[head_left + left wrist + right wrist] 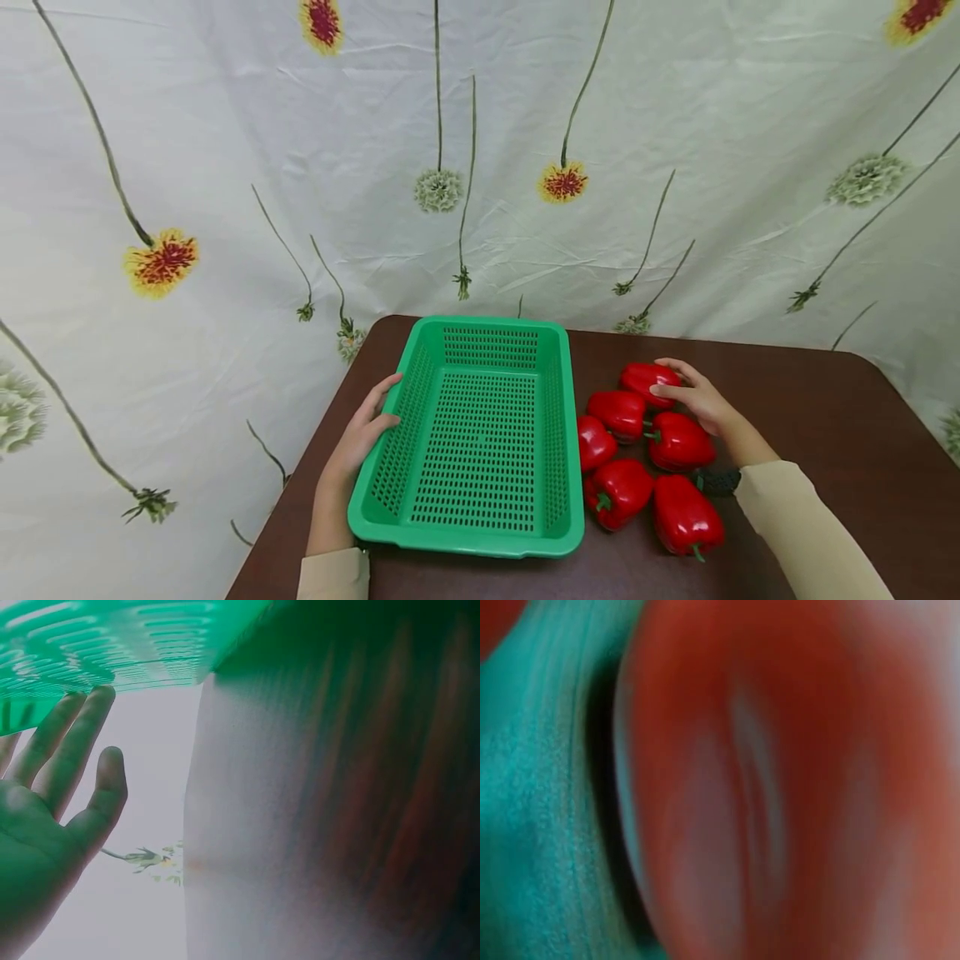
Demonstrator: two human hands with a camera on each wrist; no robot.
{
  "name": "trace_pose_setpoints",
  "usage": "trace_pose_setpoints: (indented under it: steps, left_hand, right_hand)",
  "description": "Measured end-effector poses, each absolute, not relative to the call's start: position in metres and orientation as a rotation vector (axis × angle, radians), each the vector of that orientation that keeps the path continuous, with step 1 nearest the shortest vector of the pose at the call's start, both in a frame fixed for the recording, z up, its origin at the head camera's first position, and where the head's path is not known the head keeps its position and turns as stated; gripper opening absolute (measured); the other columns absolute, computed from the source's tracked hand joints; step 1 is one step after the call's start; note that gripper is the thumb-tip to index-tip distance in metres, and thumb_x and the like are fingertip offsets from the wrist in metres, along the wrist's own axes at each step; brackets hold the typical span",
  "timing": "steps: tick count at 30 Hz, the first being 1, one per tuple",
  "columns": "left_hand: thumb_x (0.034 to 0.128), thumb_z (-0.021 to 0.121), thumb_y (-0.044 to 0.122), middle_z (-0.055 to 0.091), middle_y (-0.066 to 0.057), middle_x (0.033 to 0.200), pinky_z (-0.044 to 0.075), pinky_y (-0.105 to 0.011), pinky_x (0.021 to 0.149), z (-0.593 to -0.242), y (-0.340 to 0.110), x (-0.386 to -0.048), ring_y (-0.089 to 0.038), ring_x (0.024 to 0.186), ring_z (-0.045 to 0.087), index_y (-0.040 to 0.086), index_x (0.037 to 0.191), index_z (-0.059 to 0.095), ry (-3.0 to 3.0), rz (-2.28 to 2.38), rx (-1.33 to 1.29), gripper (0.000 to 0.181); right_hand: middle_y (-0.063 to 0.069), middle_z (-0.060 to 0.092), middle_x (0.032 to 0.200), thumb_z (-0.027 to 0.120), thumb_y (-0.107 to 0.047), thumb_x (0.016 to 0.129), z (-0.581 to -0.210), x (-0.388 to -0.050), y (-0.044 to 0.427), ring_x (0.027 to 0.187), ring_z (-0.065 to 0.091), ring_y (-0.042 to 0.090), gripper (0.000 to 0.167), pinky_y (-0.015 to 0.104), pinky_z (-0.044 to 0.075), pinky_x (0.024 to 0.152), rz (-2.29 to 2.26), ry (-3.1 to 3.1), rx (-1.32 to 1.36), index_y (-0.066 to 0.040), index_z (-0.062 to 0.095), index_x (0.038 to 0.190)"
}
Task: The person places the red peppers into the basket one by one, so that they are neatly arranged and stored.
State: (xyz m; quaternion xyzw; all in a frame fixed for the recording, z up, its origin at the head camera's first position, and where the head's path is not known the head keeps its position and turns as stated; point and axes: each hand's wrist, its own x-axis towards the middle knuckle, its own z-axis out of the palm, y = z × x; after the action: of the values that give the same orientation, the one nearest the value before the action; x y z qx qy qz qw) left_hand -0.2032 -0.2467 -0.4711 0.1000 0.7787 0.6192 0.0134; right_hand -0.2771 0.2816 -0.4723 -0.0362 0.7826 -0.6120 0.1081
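Note:
A green plastic basket (472,542) with slotted walls and floor sits on the table. My left hand (358,437) holds its left rim, thumb lapping over the edge; in the left wrist view, fingers (69,761) reach against the basket's outer side (150,645). My right hand (701,398) grips the farthest red bell pepper (643,379), with the thumb on the near side and the fingers on the far side. Several other glossy red bell peppers (681,442) lie close together to the right of the basket. In the right wrist view a blurred red pepper (780,787) fills most of the picture.
The dark brown table (817,433) has rounded far corners. Behind it hangs a white cloth (510,242) printed with flowers. A dark, rough-looking object (722,482) lies partly hidden by the right sleeve and a pepper.

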Motion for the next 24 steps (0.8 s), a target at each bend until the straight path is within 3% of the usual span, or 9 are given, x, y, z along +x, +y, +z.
trace_pose_setpoints:
  steps: [9, 17, 24]
  left_hand:
    - [0.0954, 0.046, 0.005, 0.011, -0.012, 0.162, 0.016, -0.064, 0.107, -0.472, -0.246, -0.204, -0.032, 0.148, 0.003, 0.016, 0.154, 0.028, 2.415, 1.940, 0.325, 0.063]
    - [0.0959, 0.046, 0.004, 0.009, -0.011, 0.162, 0.015, -0.063, 0.108, -0.473, -0.247, -0.204, -0.031, 0.148, 0.001, 0.016, 0.155, 0.028, 2.402, 1.948, 0.320, 0.062]
    - [0.0961, 0.046, 0.005, 0.009, -0.010, 0.162, 0.013, -0.064, 0.108, -0.473, -0.247, -0.204, -0.031, 0.148, 0.001, 0.017, 0.154, 0.029, 2.405, 1.942, 0.309, 0.062]
  right_hand:
    - [0.001, 0.046, 0.121, 0.061, -0.013, 0.096, -0.464, -0.273, 0.290, 0.095, 0.059, 0.011, 0.044, 0.033, 0.051, 0.079, -1.958, 2.132, -0.109, -0.026, 0.048, 0.136]
    - [0.006, 0.039, 0.129, 0.059, -0.012, 0.097, -0.444, -0.274, 0.291, 0.097, 0.060, 0.011, 0.043, 0.034, 0.053, 0.079, -1.981, 2.112, -0.149, -0.028, 0.047, 0.134]
    - [0.001, 0.043, 0.123, 0.062, -0.009, 0.094, -0.427, -0.274, 0.286, 0.096, 0.061, 0.013, 0.039, 0.036, 0.055, 0.077, -2.047, 2.053, -0.169, -0.028, 0.052, 0.127]
